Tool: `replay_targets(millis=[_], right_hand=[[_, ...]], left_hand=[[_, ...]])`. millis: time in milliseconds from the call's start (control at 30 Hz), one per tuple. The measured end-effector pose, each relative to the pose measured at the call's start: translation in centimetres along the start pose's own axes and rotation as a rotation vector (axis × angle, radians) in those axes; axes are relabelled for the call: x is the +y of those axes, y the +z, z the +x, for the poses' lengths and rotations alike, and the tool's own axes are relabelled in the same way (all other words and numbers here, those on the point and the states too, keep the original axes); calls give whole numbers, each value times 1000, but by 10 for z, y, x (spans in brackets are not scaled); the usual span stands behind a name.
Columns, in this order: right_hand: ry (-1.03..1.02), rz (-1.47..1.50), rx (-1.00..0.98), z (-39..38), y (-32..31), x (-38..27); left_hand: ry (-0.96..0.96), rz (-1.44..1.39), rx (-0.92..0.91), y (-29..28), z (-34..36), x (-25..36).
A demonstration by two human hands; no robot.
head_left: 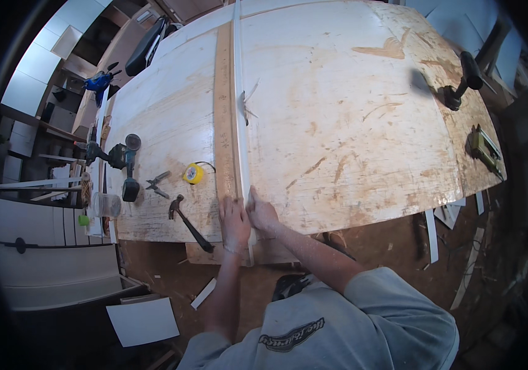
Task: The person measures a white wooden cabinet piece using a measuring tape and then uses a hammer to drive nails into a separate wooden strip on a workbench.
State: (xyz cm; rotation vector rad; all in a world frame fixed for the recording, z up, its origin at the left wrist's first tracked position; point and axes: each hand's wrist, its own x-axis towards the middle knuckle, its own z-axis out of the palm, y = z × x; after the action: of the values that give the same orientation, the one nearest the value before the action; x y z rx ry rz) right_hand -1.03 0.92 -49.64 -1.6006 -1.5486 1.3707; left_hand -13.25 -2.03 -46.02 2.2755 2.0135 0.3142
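A long brown wooden strip (224, 111) lies across the worktable, running away from me. Along its right side sits a narrow white strip (237, 80), whose near end passes the table's front edge. My left hand (234, 225) is closed over the near end of the wooden strip, fingers pointing forward. On the other side, my right hand (262, 214) grips the white strip, its forefinger along the edge; the thumb is hidden. To the left lie a claw hammer (188, 222), a yellow tape measure (194, 174) and grey pliers (158, 183).
The pale, stained worktable (338, 123) fills the middle. A cordless drill (125, 163) lies at its left edge, near a clear tub (107, 205). At right are a black-headed mallet (463, 80) and a nail gun (485, 149). Offcuts (432, 235) litter the floor.
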Motion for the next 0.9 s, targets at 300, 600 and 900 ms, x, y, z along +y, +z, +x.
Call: replay_targets(millis=[300, 600, 900], right_hand=[[64, -89, 7, 55, -7, -5], [-83, 8, 92, 53, -23, -3], [-182, 104, 264, -14, -15, 12]], left_hand=[[26, -55, -9, -7, -34, 21], [-76, 102, -57, 7, 15, 25], [-91, 156, 30, 27, 41, 17]])
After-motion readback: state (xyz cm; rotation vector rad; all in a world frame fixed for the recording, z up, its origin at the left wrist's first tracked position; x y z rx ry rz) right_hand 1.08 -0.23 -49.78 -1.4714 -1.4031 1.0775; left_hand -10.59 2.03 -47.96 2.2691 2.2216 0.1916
